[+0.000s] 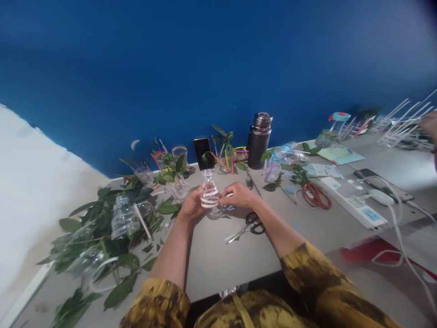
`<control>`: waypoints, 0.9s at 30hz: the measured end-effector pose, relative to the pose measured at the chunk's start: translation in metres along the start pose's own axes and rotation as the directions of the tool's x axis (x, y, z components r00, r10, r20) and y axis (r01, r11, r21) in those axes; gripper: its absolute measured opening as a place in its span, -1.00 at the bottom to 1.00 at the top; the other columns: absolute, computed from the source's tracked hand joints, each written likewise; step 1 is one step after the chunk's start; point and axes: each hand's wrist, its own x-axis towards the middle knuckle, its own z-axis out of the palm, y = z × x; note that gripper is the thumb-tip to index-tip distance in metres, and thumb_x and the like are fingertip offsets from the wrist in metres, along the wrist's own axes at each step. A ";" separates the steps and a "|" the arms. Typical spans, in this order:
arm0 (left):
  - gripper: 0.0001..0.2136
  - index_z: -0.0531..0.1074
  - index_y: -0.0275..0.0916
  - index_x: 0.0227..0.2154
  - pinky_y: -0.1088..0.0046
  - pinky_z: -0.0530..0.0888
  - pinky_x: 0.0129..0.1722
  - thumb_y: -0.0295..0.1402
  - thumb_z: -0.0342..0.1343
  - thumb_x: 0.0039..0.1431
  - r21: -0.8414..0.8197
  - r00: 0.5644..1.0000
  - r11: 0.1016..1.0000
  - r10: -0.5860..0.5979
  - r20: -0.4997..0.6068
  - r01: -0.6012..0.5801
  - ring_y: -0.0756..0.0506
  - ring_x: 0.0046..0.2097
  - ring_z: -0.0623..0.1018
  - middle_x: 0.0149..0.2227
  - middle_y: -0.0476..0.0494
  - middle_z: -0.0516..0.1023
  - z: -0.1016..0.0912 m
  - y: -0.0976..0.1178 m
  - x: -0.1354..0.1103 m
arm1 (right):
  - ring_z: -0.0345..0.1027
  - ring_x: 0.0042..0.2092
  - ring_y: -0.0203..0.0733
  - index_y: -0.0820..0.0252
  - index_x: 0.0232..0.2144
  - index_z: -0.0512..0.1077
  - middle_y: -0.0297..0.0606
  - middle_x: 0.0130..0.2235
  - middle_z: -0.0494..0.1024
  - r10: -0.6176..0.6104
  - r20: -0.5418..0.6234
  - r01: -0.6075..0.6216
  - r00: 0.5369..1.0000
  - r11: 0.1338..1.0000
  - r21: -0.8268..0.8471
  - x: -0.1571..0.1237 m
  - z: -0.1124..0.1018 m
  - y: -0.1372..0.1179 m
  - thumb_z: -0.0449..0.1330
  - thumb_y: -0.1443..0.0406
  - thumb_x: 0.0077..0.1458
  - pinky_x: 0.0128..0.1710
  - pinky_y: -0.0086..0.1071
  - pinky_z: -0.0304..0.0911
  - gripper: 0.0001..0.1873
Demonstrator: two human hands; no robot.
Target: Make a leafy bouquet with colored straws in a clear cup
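L hand (193,205) was curled around plastic bottle (209,193); R hand (239,195), almost closed, pinched white strip (228,195) against bottle, with scissors (248,226) near bottle.

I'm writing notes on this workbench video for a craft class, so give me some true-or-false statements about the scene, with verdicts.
1. The left hand grips a clear plastic bottle wound with a white strip. True.
2. The right hand holds the black-handled scissors. False: they lie on the grey table below that hand.
3. Red-handled scissors lie near a white power strip. True.
4. The dark flask lies on its side. False: it stands upright.
5. Cut green leaves are heaped left of the hands. True.
6. The phone lies flat on the table. False: it stands upright behind the bottle.
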 end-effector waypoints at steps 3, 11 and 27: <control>-0.70 0.60 -0.38 -0.13 0.26 0.61 -0.08 -0.30 0.33 0.11 -0.051 1.000 0.999 -0.003 -0.025 0.001 -0.20 -0.20 0.70 -0.23 -0.27 0.71 0.004 -0.004 0.003 | 0.34 -0.41 -0.28 0.20 -0.43 0.70 -0.36 -0.49 0.57 0.006 -0.059 -0.005 0.998 1.000 0.013 0.000 0.001 0.002 0.43 0.14 -0.01 -0.39 -0.43 0.14 -0.77; -0.49 0.51 -0.28 0.02 0.33 0.59 -0.17 -0.13 0.44 0.09 -0.013 0.990 0.995 0.095 -0.105 -0.097 -0.17 -0.19 0.67 -0.15 -0.23 0.68 0.011 -0.011 0.003 | 0.33 -0.41 -0.27 0.15 -0.37 0.71 -0.36 -0.47 0.58 0.011 -0.225 -0.027 0.974 0.997 -0.069 0.000 0.003 -0.002 0.40 0.11 0.06 -0.38 -0.41 0.12 -0.77; -0.36 0.40 -0.18 0.11 0.21 0.64 -0.10 -0.45 0.45 -0.09 0.144 0.978 0.989 0.072 -0.196 -0.044 -0.17 -0.18 0.69 -0.11 -0.12 0.65 0.015 -0.011 0.001 | 0.34 -0.37 -0.23 0.20 -0.34 0.63 -0.33 -0.44 0.57 -0.036 -0.158 0.023 0.987 0.996 -0.084 0.008 -0.002 0.014 0.24 0.02 0.28 -0.34 -0.41 0.13 -0.61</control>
